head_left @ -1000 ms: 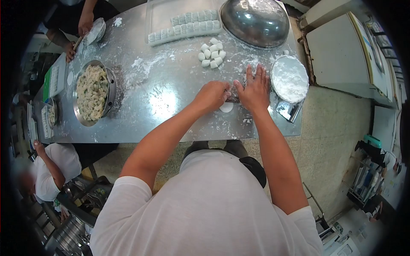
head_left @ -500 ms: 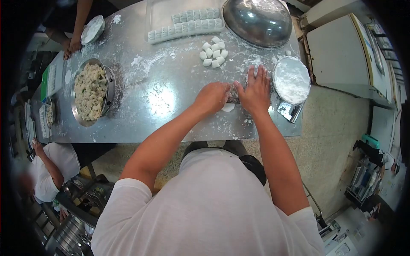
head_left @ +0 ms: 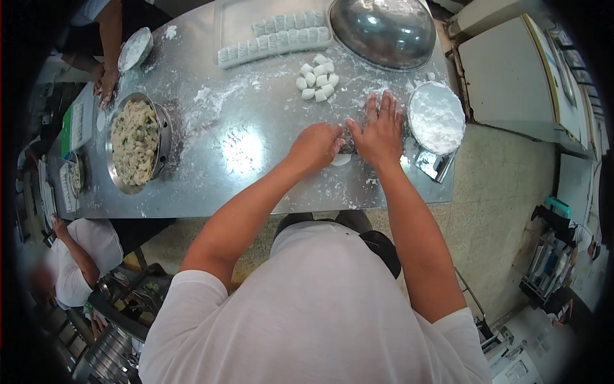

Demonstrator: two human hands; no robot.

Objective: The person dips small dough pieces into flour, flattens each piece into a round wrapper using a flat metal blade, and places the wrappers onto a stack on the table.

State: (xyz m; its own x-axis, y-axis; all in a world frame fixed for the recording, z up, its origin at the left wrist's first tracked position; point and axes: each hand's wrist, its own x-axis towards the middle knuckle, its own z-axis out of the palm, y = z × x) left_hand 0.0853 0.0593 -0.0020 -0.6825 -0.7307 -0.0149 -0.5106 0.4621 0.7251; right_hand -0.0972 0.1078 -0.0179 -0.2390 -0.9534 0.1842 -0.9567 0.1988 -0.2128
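Note:
My left hand (head_left: pixel 315 147) is closed, its fingertips curled at a small flat round of white dough (head_left: pixel 341 160) on the steel table. The round's far edge is hidden by the fingers and a short dark bar, perhaps a rolling pin (head_left: pixel 349 148), lying between my hands. My right hand (head_left: pixel 378 133) lies flat with its fingers stretched forward and parted, its thumb side near the bar. What is under that palm is hidden. Beyond my hands sits a cluster of small white dough pieces (head_left: pixel 317 78).
A bowl of flour (head_left: pixel 437 118) stands right of my right hand, with a metal scraper (head_left: pixel 432 166) below it. A dome-shaped metal lid (head_left: pixel 384 32), a tray of dumplings (head_left: pixel 275 45) and a bowl of filling (head_left: pixel 134 142) surround the floury table (head_left: pixel 211 160). A co-worker's hands (head_left: pixel 105 83) are at far left.
My right hand has shifted slightly forward, while my left hand stays in nearly the same place. The co-worker's hands at the far left have moved. The whole view has shifted a little.

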